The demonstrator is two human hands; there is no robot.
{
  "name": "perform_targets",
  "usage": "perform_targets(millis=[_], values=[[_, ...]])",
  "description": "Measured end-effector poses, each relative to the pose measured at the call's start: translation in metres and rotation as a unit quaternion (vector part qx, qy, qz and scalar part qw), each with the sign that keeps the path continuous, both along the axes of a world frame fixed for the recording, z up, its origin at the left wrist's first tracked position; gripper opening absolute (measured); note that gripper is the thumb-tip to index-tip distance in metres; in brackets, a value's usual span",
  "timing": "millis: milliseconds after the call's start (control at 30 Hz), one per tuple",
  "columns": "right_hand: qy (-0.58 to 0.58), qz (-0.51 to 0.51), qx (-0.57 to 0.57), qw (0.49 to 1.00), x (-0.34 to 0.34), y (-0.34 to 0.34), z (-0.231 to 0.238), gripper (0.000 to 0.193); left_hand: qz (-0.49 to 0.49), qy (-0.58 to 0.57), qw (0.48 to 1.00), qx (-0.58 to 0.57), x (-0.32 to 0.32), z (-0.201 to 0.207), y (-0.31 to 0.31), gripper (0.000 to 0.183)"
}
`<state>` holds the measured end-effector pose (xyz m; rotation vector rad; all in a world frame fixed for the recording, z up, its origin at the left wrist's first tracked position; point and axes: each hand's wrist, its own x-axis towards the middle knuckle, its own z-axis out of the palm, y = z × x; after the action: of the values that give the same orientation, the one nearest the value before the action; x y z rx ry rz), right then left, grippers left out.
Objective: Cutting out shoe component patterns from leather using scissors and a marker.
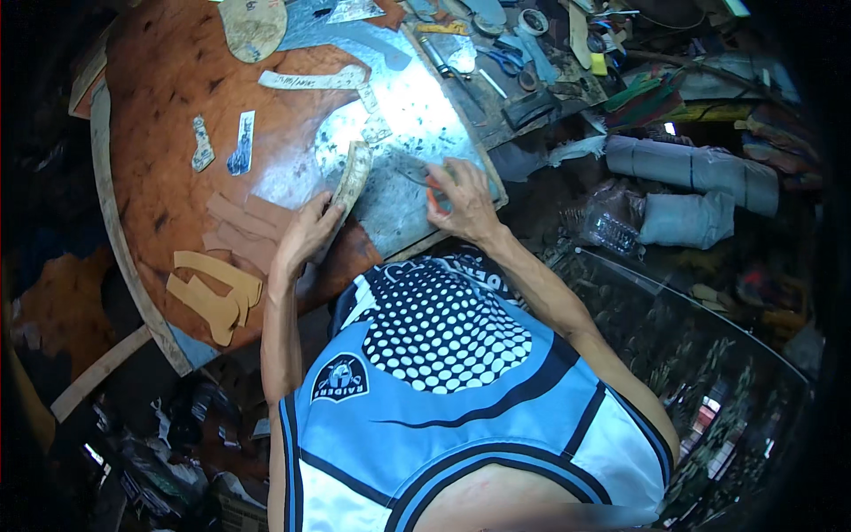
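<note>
Keep the strip [355, 177] steady: left hand [308, 229] pinches it; right hand [467, 202], right of it, curls round scissors [433, 199].

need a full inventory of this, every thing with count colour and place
curved strip: one, off-white, mid-table
orange-handled tool: one, orange, right of strip
tan pieces: several, light tan, table's lower left
brown pieces: several, pinkish brown, above tan pieces
small templates: two, pale with dark marks, table's left
long template: one, white, upper middle
round-ended template: one, cream, top edge
sheet: one, silvery, under hands
scissors: one, blue-handled, upper right
wrapped bundles: two, greyish white, far right
table: one, orange-brown, left
clutter: uncountable, mixed, edges
sleeveless top: one, blue-black-white, lower centre
left hand: one, bare, gripping curved strip
right hand: one, bare, holding orange-handled tool
</note>
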<state>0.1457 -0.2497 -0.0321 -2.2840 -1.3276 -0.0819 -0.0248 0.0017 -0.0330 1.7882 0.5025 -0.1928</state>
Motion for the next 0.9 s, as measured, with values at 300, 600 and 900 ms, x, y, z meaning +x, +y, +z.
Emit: perform_targets(millis=[300,600,900], values=[[-0.029,-0.041,0.005,0.999,0.101,0.041,-0.029,0.047,-0.121,-0.052,0.938,0.319,0.056,0.006,-0.052,0.034],[-0.004,0.149,-0.009,0.989,0.044,0.032,0.016,0.05,0.075,-0.133,0.894,0.42,-0.008,-0.001,-0.042,0.051],[0.079,0.075,-0.132,0.985,0.035,0.01,0.006,0.046,0.103,-0.083,0.891,0.433,-0.032,-0.019,-0.047,0.046]])
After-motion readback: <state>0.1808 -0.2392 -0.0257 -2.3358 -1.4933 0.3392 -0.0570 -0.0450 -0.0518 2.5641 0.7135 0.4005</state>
